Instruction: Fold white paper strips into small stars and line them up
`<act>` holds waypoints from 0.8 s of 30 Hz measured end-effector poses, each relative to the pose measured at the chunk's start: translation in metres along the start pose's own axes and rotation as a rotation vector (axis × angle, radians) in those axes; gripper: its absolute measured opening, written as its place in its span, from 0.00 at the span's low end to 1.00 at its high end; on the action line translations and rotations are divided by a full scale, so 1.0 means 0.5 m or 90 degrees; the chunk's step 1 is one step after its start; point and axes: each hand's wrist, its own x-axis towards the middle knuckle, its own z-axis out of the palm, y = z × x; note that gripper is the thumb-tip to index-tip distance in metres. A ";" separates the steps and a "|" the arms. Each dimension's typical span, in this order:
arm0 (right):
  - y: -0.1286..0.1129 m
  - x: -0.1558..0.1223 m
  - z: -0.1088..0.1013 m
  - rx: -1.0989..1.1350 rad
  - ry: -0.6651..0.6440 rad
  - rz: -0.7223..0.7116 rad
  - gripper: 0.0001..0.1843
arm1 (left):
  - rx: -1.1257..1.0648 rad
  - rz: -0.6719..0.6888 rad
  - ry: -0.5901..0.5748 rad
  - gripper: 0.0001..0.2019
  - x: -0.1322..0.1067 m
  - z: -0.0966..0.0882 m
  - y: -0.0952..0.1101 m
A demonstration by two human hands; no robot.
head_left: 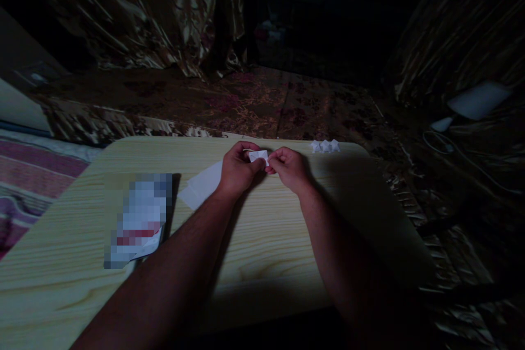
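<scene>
A small folded piece of white paper (258, 157) is held above the far half of the table, between my two hands. My left hand (238, 169) grips its left side, with the thumb across the front. The fingertips of my right hand (288, 168) pinch its right edge. White paper sheets (200, 186) lie on the table just left of my left hand, partly covered by that hand and forearm. Beyond my right hand, three small folded white paper shapes (325, 146) stand in a row near the table's far edge.
The light wood table (262, 262) has rounded far corners. A blurred-out flat item (141, 219) lies on its left part. Patterned curtains (176, 16) hang behind. On the right, a white lamp-like object (478, 101) with a cable stands on dark fabric. Striped bedding (33, 175) is at the left.
</scene>
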 end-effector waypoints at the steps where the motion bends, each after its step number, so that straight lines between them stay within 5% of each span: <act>1: 0.000 0.000 0.000 -0.002 0.000 0.002 0.06 | 0.000 -0.002 0.001 0.19 0.000 0.000 0.000; 24: 0.015 0.002 0.006 -0.087 -0.011 -0.023 0.05 | -0.020 -0.014 -0.008 0.21 0.001 -0.003 0.003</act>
